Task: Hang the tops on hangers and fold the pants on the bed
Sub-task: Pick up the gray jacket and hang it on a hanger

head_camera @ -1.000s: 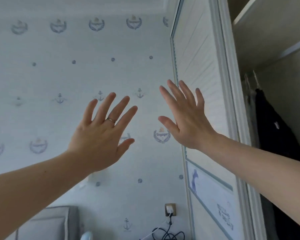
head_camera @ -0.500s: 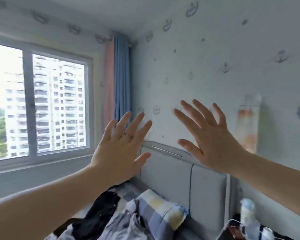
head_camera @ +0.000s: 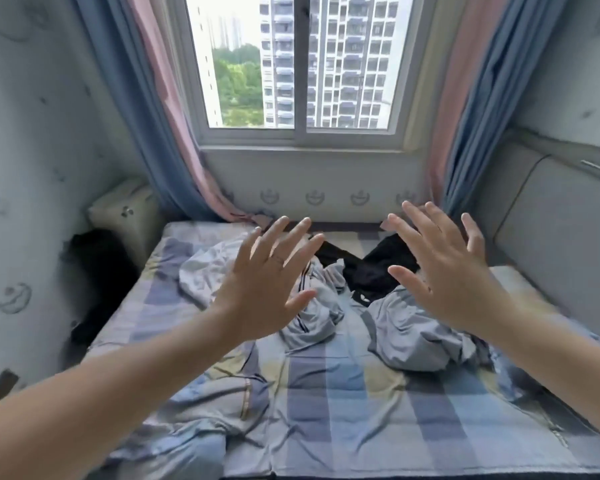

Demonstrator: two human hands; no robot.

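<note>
Head view: left hand (head_camera: 267,289) and right hand (head_camera: 447,271) splayed wide, holding nothing, above crumpled clothes (head_camera: 406,323) on bed (head_camera: 343,393). Risk: tangled heap, so one grab may drag several garments.

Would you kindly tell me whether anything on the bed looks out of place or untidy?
Yes. Crumpled clothes lie heaped on the bed: a grey-blue garment, a black garment behind it, none folded. The left hand and right hand hover open, empty.

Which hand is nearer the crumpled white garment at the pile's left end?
Left. The left hand hovers open just right of the white garment; the right hand is farther right, above the black clothing.
</note>
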